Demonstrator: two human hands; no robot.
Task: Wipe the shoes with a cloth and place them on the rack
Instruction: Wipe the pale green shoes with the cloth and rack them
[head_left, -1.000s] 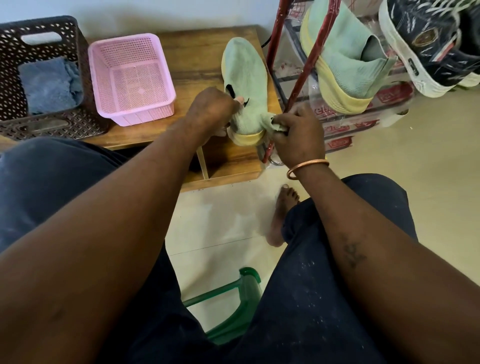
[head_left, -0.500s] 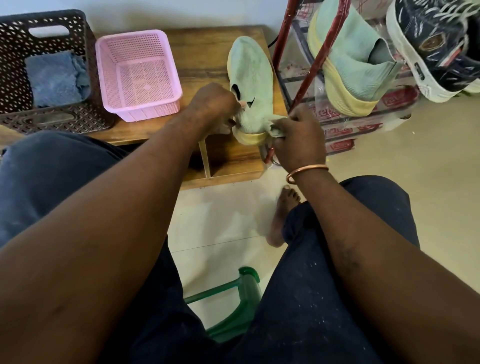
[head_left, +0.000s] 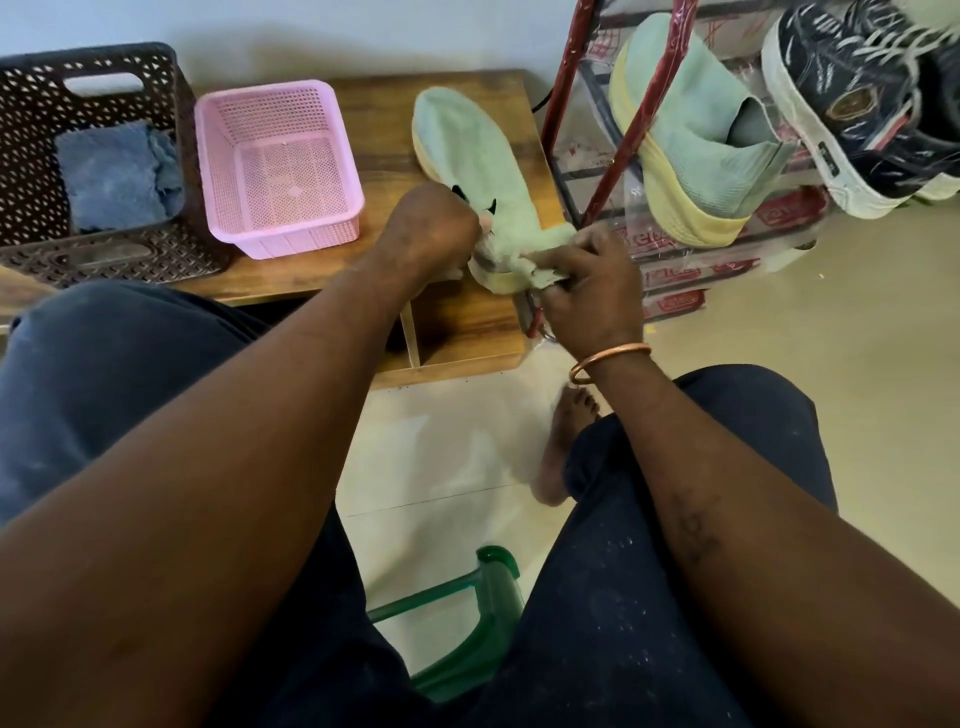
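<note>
Head view: my left hand (head_left: 434, 228) is clenched round the left side of the mint-green slip-on shoe (head_left: 470, 156) near its collar, fingertips hidden under my knuckles. My right hand (head_left: 592, 291) pinches the knit heel edge between thumb and fingers (a copper bangle (head_left: 609, 358) sits on that wrist). The shoe lies on the wooden table (head_left: 379, 106), toe towards 11 o'clock, heel over the near edge. At its 9 o'clock stands a pink basket (head_left: 280, 166), and farther that way a brown basket (head_left: 31, 156) holding a blue cloth (head_left: 117, 176). At 3 o'clock the red-framed rack (head_left: 623, 130) carries the matching mint-green shoe (head_left: 691, 150) and a dark sneaker (head_left: 857, 104).
</note>
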